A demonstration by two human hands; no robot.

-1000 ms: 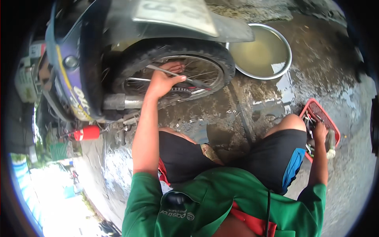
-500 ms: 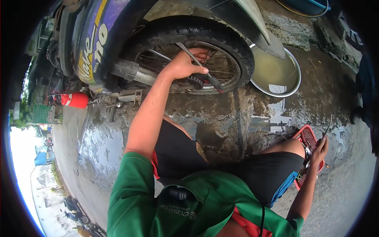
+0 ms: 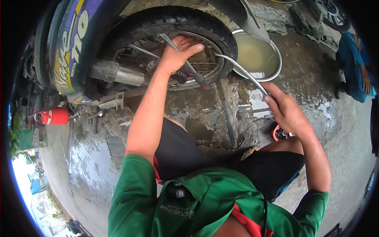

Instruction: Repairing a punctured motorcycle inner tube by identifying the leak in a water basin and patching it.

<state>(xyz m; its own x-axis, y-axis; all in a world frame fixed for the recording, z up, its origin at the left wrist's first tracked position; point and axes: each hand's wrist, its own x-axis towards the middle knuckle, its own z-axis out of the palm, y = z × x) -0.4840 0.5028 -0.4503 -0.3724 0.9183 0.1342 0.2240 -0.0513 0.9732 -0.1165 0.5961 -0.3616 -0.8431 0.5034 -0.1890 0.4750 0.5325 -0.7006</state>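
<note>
A motorcycle wheel (image 3: 185, 17) with a black tyre and spoked rim is in front of me. A screwdriver-like lever (image 3: 198, 76) with a black and red handle leans across the rim, its flat end at the tyre's inner edge. My left hand (image 3: 178, 53) rests against its shaft, fingers stretched over the rim and thumb apart. My right hand (image 3: 285, 106) is closed round a silver tyre lever (image 3: 245, 72). The curved tip of that lever is at the right part of the rim; contact cannot be made out.
A metal basin (image 3: 279, 65) of cloudy water stands right of the wheel. A red basket (image 3: 275, 133) shows partly beyond my right knee. The purple motorcycle body (image 3: 75, 47) and a red container (image 3: 55, 116) are on the left. Another person (image 3: 353, 67) is at far right. Wet concrete surrounds everything.
My right hand has come up from the red basket to the wheel with the tyre lever. My left thumb has lifted off the other lever's handle end. The view has shifted right.
</note>
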